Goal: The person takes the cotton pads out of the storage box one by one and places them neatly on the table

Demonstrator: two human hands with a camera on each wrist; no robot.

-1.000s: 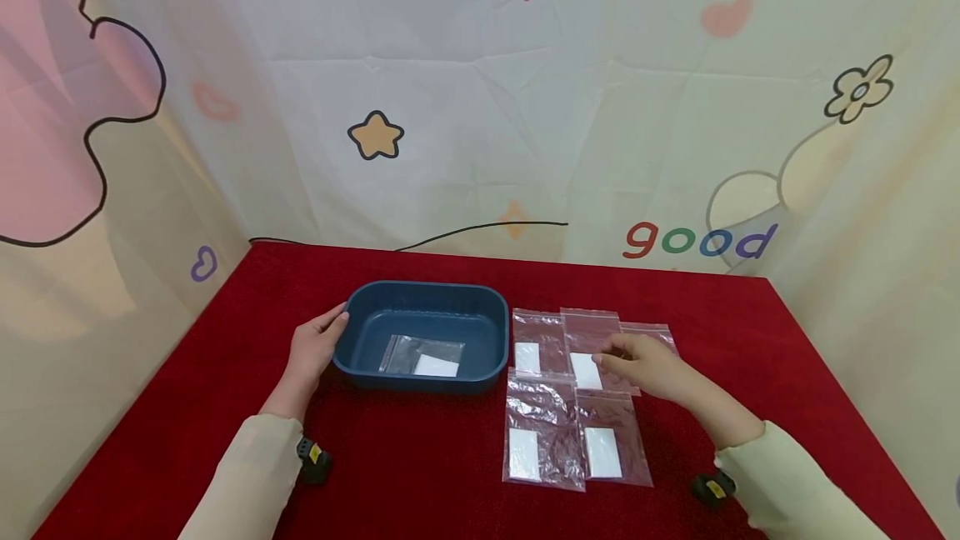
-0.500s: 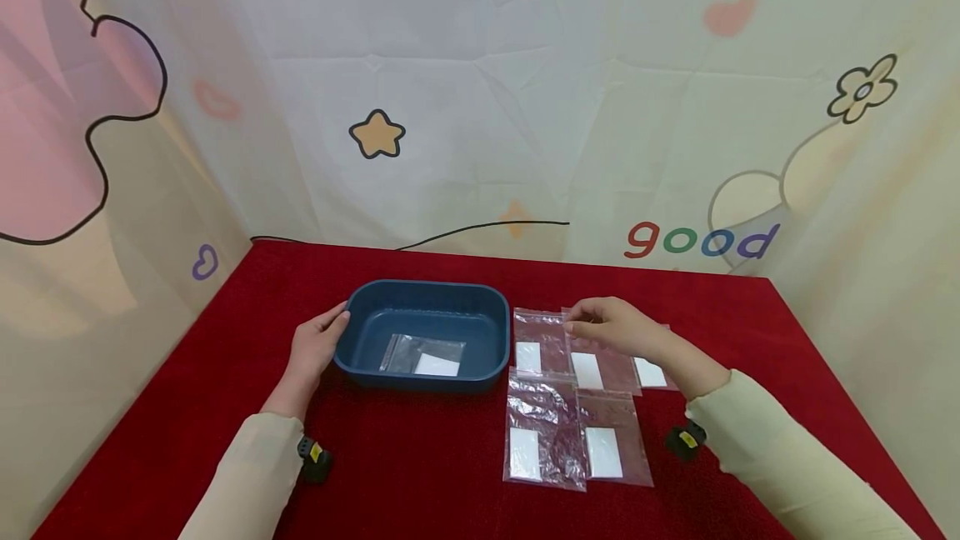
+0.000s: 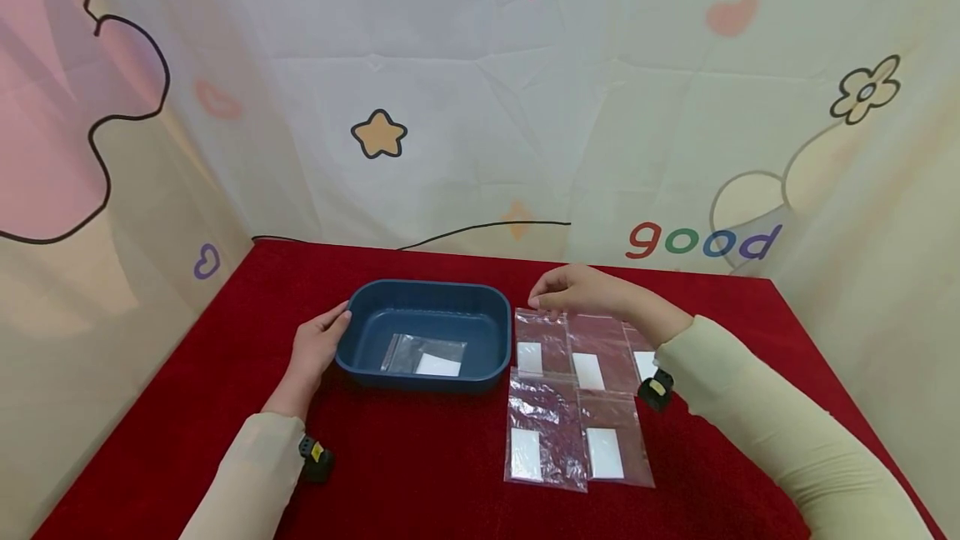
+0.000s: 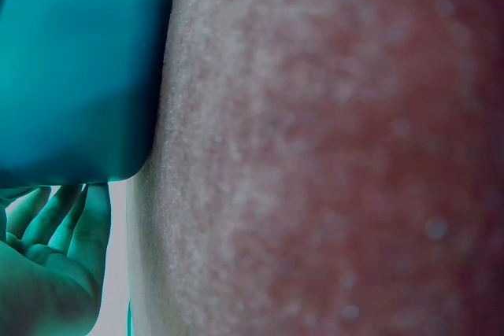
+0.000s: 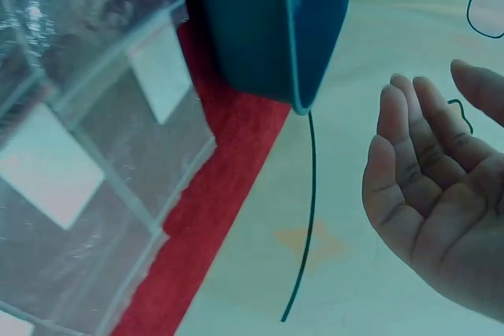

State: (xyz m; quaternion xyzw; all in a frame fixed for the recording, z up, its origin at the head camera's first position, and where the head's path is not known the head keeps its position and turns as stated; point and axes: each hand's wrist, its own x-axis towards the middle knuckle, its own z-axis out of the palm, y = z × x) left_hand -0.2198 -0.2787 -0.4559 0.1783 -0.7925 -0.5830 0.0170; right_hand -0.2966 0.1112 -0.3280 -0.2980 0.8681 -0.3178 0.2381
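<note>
At the left end of a dark blue plastic basin (image 3: 420, 382), my left hand (image 3: 315, 347) grips the rim, its thumb on the edge and its fingers along the outside wall. A clear zip bag (image 3: 401, 350) with a white card lies on the basin floor. My right hand (image 3: 576, 290) hovers over the top edge of the back-left zip bag (image 3: 550, 338). Its fingers (image 5: 398, 147) are loosely bent and hold nothing in the right wrist view. More zip bags with white cards, such as the front-left bag (image 3: 562, 415), lie flat right of the basin, overlapping slightly.
A red cloth (image 3: 405, 457) covers the table. Behind it hangs a pale printed curtain (image 3: 465, 107), which also runs along both sides. The bags lie close beside the basin's right wall.
My right hand has moved left and away from me, from the middle back bag to the top of the back-left one. My left hand and the basin have stayed put.
</note>
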